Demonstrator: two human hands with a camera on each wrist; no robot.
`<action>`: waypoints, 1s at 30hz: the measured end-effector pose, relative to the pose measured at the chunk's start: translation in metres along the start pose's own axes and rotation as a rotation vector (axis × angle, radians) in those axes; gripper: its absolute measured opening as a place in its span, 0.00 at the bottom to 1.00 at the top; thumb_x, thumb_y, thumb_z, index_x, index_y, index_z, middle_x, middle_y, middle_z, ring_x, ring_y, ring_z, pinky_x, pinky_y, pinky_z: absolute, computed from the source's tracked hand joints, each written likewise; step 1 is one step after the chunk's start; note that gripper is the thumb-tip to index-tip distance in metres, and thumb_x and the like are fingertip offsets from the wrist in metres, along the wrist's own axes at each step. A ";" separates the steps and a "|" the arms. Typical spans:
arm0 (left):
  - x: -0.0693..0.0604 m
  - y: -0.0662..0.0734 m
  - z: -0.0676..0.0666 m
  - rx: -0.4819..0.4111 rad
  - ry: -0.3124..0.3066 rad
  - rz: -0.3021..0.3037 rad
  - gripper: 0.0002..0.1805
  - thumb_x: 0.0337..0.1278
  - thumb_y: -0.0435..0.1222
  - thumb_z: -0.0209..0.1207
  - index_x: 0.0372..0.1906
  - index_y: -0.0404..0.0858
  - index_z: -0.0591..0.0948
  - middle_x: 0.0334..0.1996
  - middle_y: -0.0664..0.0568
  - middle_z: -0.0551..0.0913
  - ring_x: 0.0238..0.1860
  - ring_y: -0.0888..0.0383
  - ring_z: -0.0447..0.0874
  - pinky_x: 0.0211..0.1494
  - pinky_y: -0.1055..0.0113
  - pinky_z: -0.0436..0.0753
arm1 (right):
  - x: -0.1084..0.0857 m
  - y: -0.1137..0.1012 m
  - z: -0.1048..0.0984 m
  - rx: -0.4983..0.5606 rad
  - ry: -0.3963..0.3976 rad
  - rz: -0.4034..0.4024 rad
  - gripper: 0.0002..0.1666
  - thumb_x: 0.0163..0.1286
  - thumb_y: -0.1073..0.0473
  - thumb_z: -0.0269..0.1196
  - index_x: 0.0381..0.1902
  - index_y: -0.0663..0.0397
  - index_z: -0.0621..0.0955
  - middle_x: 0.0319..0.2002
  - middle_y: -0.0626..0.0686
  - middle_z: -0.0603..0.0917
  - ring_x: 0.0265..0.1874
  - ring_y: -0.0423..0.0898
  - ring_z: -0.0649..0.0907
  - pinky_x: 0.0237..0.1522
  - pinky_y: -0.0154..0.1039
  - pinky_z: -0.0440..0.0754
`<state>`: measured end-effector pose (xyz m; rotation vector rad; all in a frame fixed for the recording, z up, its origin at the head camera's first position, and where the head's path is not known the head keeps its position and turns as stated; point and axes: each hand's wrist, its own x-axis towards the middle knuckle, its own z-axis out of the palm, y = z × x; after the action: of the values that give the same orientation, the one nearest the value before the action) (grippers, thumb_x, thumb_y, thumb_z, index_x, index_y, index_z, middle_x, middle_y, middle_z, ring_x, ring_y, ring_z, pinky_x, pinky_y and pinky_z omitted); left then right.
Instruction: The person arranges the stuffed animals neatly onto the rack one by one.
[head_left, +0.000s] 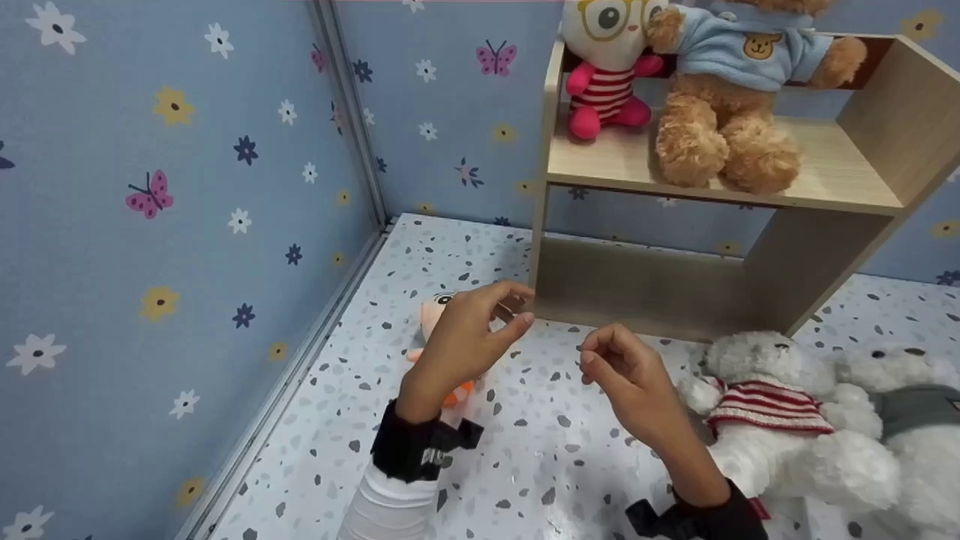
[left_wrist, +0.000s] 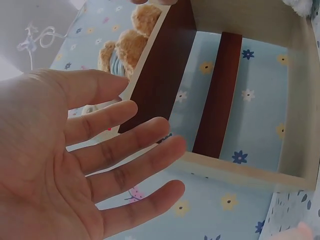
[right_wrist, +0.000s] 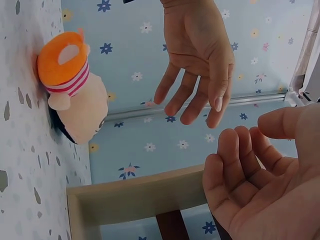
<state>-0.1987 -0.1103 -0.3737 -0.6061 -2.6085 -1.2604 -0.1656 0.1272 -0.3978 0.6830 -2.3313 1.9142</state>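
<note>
My left hand (head_left: 469, 330) hangs above the floor with nothing in it, its fingers relaxed and spread in the left wrist view. To its right, my right hand (head_left: 634, 386) is empty too, fingers loosely bent and the thumb near the fingertips. The hands are apart from each other. Partly hidden behind my left hand, a plush doll (head_left: 430, 315) is on the floor; the right wrist view shows its orange bottom, striped band and pale head. Beyond both hands stands a wooden shelf unit (head_left: 836, 154).
On the shelf's upper board sit a pink striped plush toy (head_left: 606, 90) and a brown teddy bear (head_left: 724, 120) in a blue top. A white bear (head_left: 769, 409) in a striped sweater and another white bear (head_left: 919, 412) sit at right. A patterned wall (head_left: 187, 285) rises at left.
</note>
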 end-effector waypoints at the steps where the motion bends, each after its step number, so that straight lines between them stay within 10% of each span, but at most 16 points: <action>1: 0.000 0.000 -0.001 0.000 0.009 0.001 0.15 0.72 0.42 0.61 0.59 0.45 0.82 0.45 0.56 0.88 0.47 0.59 0.87 0.53 0.62 0.84 | 0.000 0.001 0.001 -0.006 -0.003 0.007 0.03 0.77 0.66 0.58 0.43 0.61 0.78 0.34 0.54 0.79 0.32 0.53 0.81 0.38 0.35 0.81; 30: -0.005 -0.030 -0.034 0.222 0.144 -0.308 0.18 0.68 0.46 0.63 0.59 0.48 0.82 0.41 0.52 0.90 0.42 0.52 0.89 0.44 0.54 0.86 | 0.005 0.046 0.059 -0.102 -0.199 0.183 0.05 0.76 0.60 0.60 0.47 0.51 0.76 0.39 0.55 0.81 0.31 0.46 0.83 0.30 0.34 0.78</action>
<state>-0.2080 -0.1554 -0.3756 -0.0739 -2.7376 -1.0213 -0.1729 0.0764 -0.4523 0.7032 -2.6783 1.8557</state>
